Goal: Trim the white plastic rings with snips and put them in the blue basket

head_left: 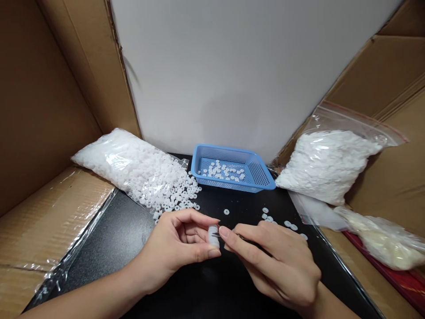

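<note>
My left hand (179, 246) pinches a small white plastic ring (213, 235) between thumb and fingers, just above the black table (116, 239). My right hand (275, 261) is closed on a thin dark tool (245, 239) whose tip meets the ring. An open bag of white rings (133, 166) lies to the left, with several rings spilled (181, 199) from its mouth. Straight ahead stands a blue basket (262, 177) holding several white pieces (221, 170).
A zip bag of white parts (328, 164) leans at the right, and a bag of cream parts (381, 239) lies below it. Loose rings (279, 220) dot the table near my right hand. Cardboard walls (43, 110) close in both sides; a white wall is behind.
</note>
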`<state>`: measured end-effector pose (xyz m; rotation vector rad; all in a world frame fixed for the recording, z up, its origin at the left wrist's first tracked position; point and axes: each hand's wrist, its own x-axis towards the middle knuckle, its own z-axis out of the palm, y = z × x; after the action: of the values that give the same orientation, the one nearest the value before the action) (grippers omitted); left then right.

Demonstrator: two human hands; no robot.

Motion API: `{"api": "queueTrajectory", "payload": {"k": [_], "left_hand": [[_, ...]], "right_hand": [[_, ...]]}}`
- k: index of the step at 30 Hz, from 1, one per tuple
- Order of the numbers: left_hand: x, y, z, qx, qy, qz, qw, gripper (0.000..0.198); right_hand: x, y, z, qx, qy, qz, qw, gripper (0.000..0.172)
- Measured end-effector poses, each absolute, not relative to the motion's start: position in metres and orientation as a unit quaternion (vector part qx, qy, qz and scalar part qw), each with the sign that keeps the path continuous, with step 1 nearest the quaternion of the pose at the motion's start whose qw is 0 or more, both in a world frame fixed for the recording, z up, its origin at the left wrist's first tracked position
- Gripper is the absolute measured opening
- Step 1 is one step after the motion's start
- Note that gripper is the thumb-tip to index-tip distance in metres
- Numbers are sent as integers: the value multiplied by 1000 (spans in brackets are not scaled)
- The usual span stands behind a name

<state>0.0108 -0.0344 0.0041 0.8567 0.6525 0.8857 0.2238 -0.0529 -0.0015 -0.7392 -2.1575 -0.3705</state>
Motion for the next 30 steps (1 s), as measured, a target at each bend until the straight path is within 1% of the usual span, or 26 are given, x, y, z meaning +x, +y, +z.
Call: {"api": "queueTrajectory", "payload": {"k": [11, 18, 30], "left_hand": [[10, -34, 2, 395, 296, 402, 771, 31], [11, -35, 3, 391, 288, 410, 772, 30], [9, -34, 2, 391, 287, 402, 777, 30]], "right_hand": [[225, -53, -4, -281, -859, -114, 413, 30], [223, -53, -3, -284, -855, -131, 415, 31], [227, -52, -4, -278, -866, -140, 391, 31]]}}
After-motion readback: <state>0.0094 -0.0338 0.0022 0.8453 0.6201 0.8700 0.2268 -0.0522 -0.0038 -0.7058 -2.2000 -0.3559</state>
